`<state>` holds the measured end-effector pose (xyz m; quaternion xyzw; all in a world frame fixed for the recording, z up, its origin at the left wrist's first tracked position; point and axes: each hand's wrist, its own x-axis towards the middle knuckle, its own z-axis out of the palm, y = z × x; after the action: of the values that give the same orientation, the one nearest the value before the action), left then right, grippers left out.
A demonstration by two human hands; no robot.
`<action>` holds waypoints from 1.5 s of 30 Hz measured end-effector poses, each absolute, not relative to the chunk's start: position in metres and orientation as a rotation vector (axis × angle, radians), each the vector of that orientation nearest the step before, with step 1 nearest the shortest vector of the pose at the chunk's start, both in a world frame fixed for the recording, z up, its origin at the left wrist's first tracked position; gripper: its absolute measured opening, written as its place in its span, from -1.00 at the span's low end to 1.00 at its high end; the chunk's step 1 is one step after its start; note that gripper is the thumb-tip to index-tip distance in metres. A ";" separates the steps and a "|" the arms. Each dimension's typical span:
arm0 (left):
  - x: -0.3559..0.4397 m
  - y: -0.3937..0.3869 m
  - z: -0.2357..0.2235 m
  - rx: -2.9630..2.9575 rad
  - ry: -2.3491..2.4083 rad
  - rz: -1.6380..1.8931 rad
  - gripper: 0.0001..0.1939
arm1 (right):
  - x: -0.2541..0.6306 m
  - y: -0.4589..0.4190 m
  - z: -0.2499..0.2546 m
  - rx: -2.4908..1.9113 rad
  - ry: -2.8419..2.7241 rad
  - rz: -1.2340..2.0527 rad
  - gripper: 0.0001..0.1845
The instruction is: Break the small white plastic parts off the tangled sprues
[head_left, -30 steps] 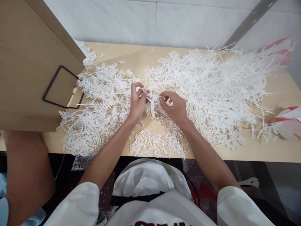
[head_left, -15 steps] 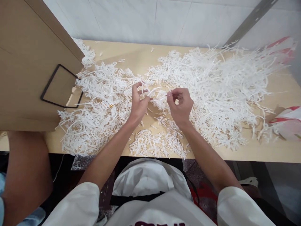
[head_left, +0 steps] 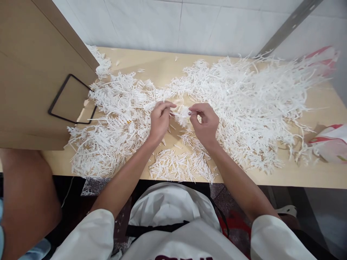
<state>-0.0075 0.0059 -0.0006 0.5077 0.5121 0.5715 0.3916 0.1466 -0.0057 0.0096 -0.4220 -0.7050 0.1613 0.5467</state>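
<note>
Over the middle of the table, my left hand (head_left: 161, 119) has its fingers pinched around a white branching plastic strand (head_left: 180, 115). My right hand (head_left: 204, 121) pinches the other end of that strand between thumb and forefinger. The fingertips hide part of it. To the right spreads a big tangled pile of similar white strands (head_left: 255, 97). Another heap of white pieces (head_left: 108, 144) lies on the left. Short white sticks (head_left: 181, 164) are gathered near the table's front edge, below my hands.
A cardboard box (head_left: 35, 83) with a black rectangular frame (head_left: 70, 99) stands at the left. Another person's limb (head_left: 29, 187) shows beneath it. A red and white plastic bag (head_left: 332, 142) lies at the right end of the wooden table (head_left: 151, 59), against a tiled wall (head_left: 151, 25).
My left fingers have closed from a looser, spread hold, and the looped strand above them is gone from sight. My right hand has shifted slightly left, so the hands are closer together.
</note>
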 end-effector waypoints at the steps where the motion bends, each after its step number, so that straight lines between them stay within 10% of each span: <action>1: -0.007 0.007 -0.002 1.229 1.274 1.380 -0.81 | 0.147 -0.006 0.010 -0.996 -1.677 0.342 -0.84; 9: -0.001 0.004 0.004 1.319 0.994 1.148 -0.56 | 0.147 -0.008 0.011 -1.088 -1.599 0.283 -0.79; 45: 0.000 0.003 -0.002 1.643 1.188 1.352 -0.94 | 0.145 -0.007 0.003 -1.279 -1.968 0.080 -0.88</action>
<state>0.0001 0.0031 -0.0021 0.6327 0.4576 0.5208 0.3450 0.1453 -0.0066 0.0026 -0.5025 -0.7729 0.0313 0.3862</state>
